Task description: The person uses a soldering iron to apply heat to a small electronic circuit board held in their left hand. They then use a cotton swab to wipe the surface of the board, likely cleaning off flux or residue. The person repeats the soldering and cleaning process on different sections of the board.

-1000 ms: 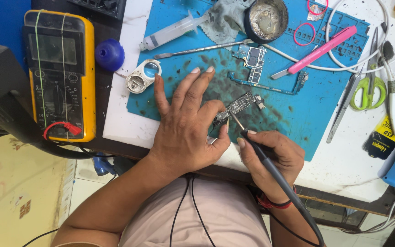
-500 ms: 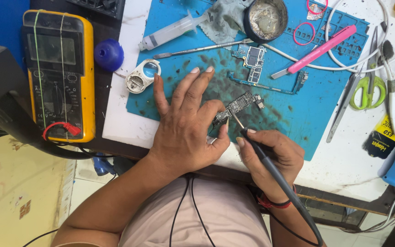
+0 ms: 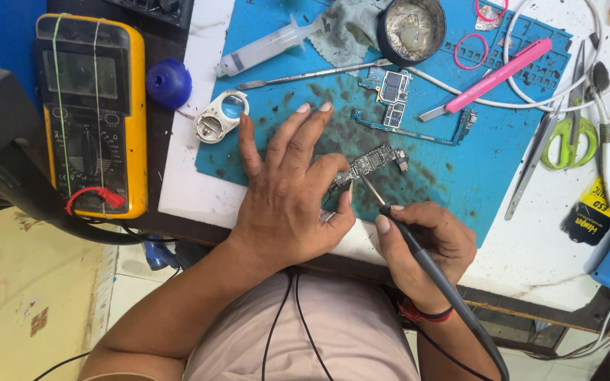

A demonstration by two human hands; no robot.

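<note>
My left hand (image 3: 287,194) lies flat on the blue work mat (image 3: 460,162), its thumb and forefinger pinning a small phone circuit board (image 3: 370,164) at the mat's near edge. My right hand (image 3: 425,243) grips a black soldering iron (image 3: 418,247) like a pen. The iron's thin metal tip touches the near edge of the small board. A black cord runs from the iron down past my wrist. A second, L-shaped circuit board (image 3: 397,99) lies farther back on the mat.
A yellow multimeter (image 3: 93,113) stands at the left, with a blue cap (image 3: 169,82) and a white loupe (image 3: 220,116) beside it. A syringe (image 3: 262,48), a round tin (image 3: 411,28), a pink tool (image 3: 495,76), tweezers (image 3: 534,159) and green scissors (image 3: 566,137) lie around the mat.
</note>
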